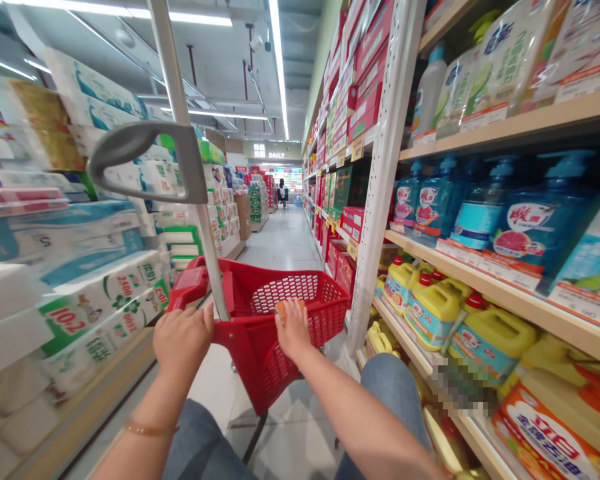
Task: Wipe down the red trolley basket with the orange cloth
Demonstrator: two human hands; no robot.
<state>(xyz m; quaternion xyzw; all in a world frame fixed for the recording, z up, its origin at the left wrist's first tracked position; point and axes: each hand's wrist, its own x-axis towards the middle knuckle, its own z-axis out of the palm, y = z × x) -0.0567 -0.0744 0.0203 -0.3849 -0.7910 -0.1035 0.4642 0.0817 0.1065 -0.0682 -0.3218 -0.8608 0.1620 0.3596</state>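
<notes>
A red plastic shopping cart (250,353) with a perforated basket stands in front of my knees. My left hand (184,339) is closed, its fingers curled over the red rim at the cart's near left end, beside the metal pole (211,257). Over the basket's near edge is my right hand (293,328), fingers bent around a small orange item (281,311) mostly hidden by the hand; its kind I cannot make out. A grey loop handle (195,163) sticks out from the pole above the left hand.
Shelves on the right hold blue pump bottles (437,197) and yellow detergent jugs (430,310). A white perforated shelf post (375,200) rises close to the basket. Stacked tissue packs (105,300) line the left. The aisle floor (275,237) runs ahead to a distant person (282,192).
</notes>
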